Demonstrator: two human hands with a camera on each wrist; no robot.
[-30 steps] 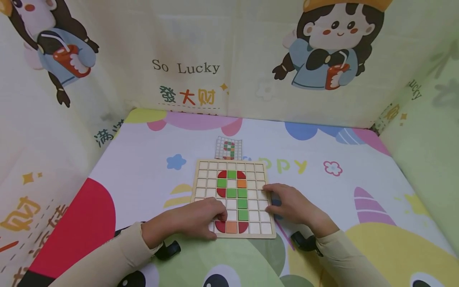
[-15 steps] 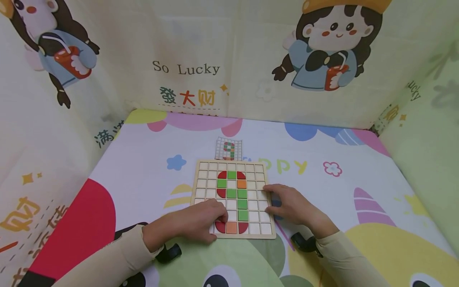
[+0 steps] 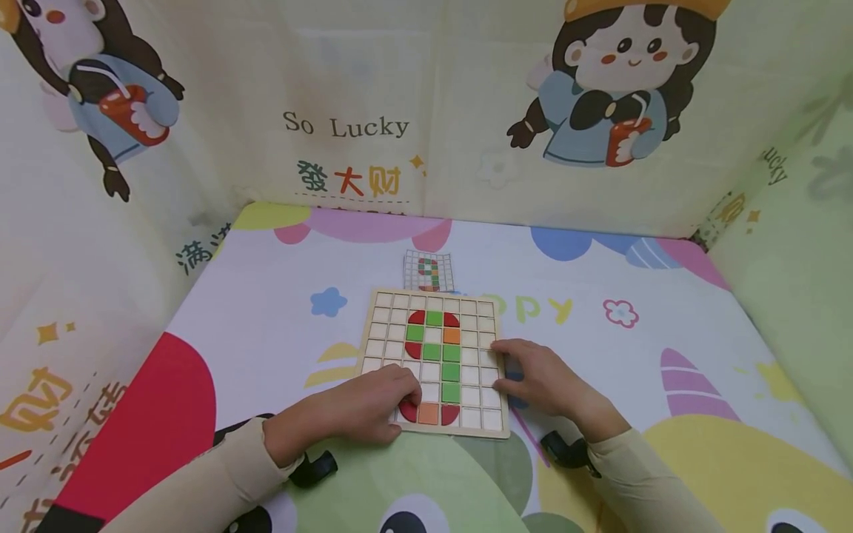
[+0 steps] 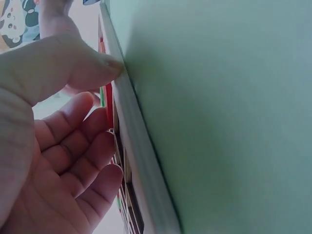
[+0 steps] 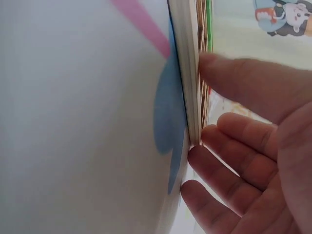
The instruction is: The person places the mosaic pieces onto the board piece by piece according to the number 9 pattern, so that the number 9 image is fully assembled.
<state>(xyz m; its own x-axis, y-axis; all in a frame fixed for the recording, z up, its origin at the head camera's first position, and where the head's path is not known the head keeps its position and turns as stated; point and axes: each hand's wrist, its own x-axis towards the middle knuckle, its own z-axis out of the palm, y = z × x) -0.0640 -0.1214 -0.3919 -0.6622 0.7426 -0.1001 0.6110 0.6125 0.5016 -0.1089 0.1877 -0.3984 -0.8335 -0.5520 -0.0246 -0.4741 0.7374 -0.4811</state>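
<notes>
A square wooden grid board (image 3: pixel 480 370) lies on the table in front of me, with red, green and orange tiles set in it in the shape of a 9. My left hand (image 3: pixel 373 403) lies over its lower left part. In the left wrist view the left thumb (image 4: pixel 92 68) presses the board's near edge, and the bent fingers (image 4: pixel 100 146) rest at the tile side. At the right edge, my right hand (image 3: pixel 546 377) touches the board with thumb and fingertips. The right wrist view shows loosely bent fingers (image 5: pixel 219 175) against that edge.
A small printed card (image 3: pixel 428 271) with the same 9 pattern lies just beyond the board's far edge. A colourful printed cloth (image 3: pixel 586 296) covers the table. Printed curtains (image 3: pixel 466 111) stand around the back and sides.
The board has slid a little away from me and tilted slightly, and now sits closer to the card. Both hands have stayed at its edges.
</notes>
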